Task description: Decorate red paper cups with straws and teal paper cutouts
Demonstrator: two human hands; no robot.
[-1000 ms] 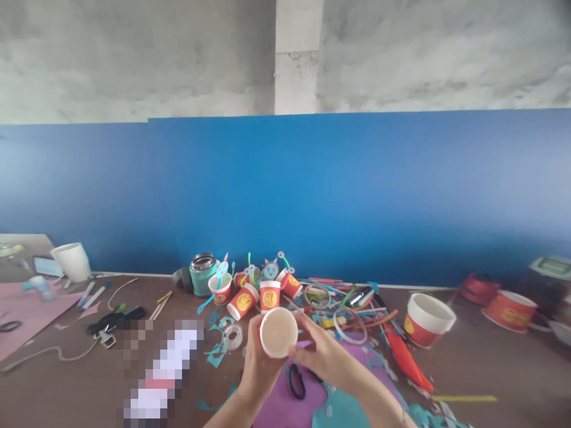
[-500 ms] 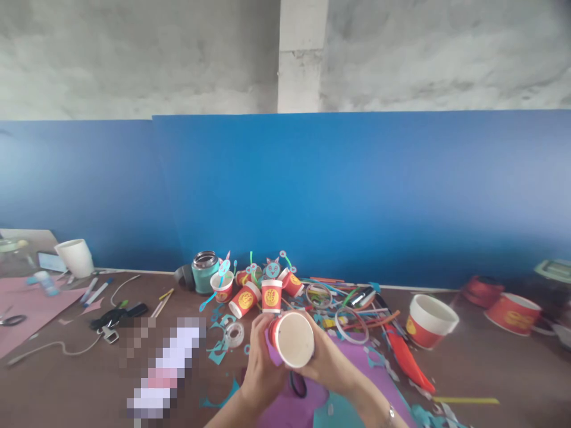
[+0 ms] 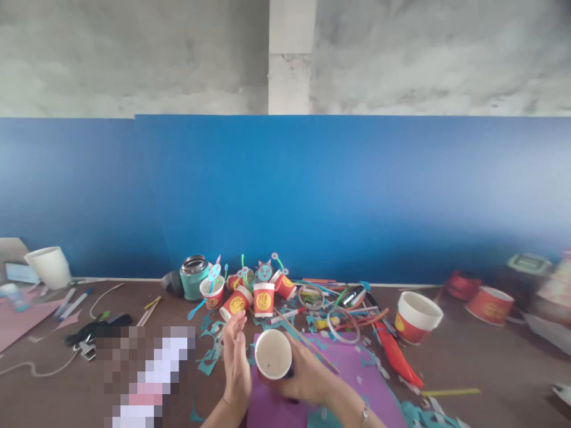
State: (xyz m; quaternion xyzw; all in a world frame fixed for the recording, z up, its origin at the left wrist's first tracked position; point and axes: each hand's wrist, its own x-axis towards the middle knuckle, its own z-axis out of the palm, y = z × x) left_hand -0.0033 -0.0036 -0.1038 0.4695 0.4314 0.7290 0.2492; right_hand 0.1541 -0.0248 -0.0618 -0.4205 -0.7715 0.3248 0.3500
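A paper cup (image 3: 273, 355), its pale inside facing the camera, is gripped by my right hand (image 3: 301, 371) from the right and below, over the purple sheet (image 3: 366, 380). My left hand (image 3: 236, 356) stands open to the left of the cup, its fingers pointing up and a narrow gap between palm and cup. Something dark shows between my right hand and the cup; I cannot make it out. Behind the hands, several red and white cups (image 3: 264, 299) bear cut-paper faces and straws.
A teal thermos (image 3: 193, 279) stands behind on the left. White tape (image 3: 218, 336) and teal scraps lie left of my hands. Pens, straws and a red pointed object (image 3: 397, 356) are to the right, near a larger paper bowl (image 3: 418, 318). A blue partition (image 3: 312, 196) rises behind.
My left hand has come off the cup and opened to its left. The cup, in my right hand, is now lower and further left in the picture. The camera view has turned slightly right.
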